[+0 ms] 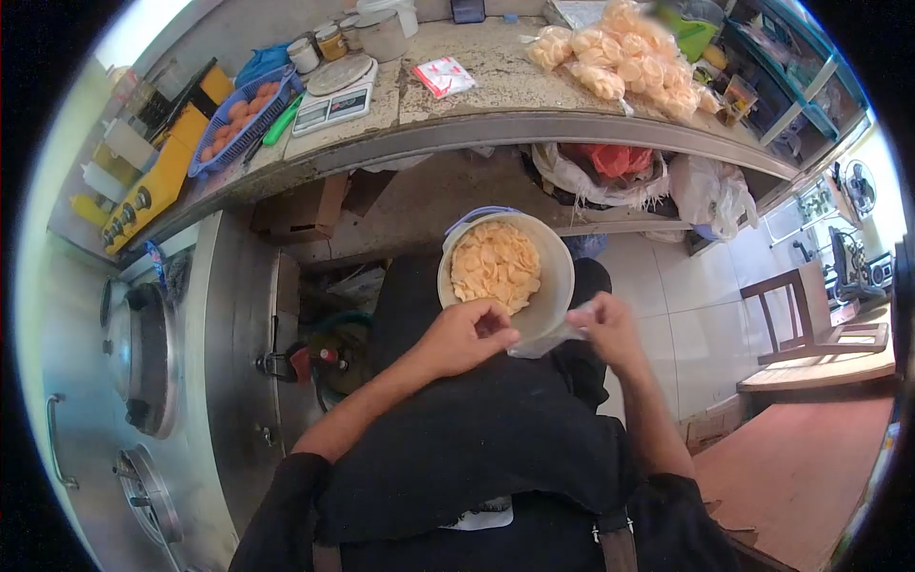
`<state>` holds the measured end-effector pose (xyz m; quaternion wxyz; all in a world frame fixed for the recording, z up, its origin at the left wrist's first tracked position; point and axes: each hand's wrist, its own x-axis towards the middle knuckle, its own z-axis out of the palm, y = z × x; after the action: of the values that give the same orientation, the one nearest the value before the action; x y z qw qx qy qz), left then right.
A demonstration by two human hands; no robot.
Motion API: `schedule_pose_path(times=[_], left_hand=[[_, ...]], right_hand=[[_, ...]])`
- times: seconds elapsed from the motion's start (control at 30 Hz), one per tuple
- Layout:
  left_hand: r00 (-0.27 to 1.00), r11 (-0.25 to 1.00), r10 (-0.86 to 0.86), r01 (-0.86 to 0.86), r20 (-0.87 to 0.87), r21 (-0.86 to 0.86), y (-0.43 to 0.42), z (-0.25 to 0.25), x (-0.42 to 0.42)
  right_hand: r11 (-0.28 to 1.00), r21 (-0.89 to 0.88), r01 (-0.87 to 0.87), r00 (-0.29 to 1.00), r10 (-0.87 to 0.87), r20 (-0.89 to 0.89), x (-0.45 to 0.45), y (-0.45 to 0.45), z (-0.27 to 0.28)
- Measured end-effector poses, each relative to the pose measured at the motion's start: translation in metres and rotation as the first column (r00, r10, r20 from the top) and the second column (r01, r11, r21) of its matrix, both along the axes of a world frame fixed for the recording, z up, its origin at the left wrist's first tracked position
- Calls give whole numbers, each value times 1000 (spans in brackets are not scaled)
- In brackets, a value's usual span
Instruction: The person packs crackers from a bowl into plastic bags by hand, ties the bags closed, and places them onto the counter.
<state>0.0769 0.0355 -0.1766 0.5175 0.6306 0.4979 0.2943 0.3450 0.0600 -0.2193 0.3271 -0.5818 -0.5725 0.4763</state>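
Between my knees stands a white plastic bucket (pixel 558 272), with round pale-orange crackers (pixel 496 265) inside. A small clear plastic bag (pixel 541 343) stretches across the near side of the bucket's rim. My left hand (pixel 469 336) is closed in a pinch at the bag's left edge. On the other side, my right hand (pixel 610 332) pinches the bag's upper right corner. No crackers can be made out in the bag.
Bagged crackers (pixel 634 57) are heaped on the counter (pixel 496 57) ahead. A kitchen scale (pixel 334 107), a red-and-white packet (pixel 444 76) and a blue basket of eggs (pixel 238 116) also sit there. A wooden chair (pixel 810 315) stands to the right.
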Motion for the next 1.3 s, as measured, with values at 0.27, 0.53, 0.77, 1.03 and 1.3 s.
schedule_pose_path(times=[0.27,0.53,0.77,1.03,1.3], left_hand=[[863,974,140,-33,486,-223,0,-38,-10],[916,915,383,-358,-117,189,1,-43,-27],[722,889,430,-235,541,-393,7,-58,-36],[788,911,282,-40,548,-411,0,-65,-43],[752,879,362,-80,550,-470,-3,-69,-53]], right_hand=[[947,-3,-321,913,308,-267,-93,-12,17],[922,-134,-364,892,304,-334,-89,5,-1],[875,-241,-420,893,350,-284,-81,85,-54],[957,33,-289,771,212,600,-151,197,-168],[935,-126,-331,604,313,733,-161,206,-203]])
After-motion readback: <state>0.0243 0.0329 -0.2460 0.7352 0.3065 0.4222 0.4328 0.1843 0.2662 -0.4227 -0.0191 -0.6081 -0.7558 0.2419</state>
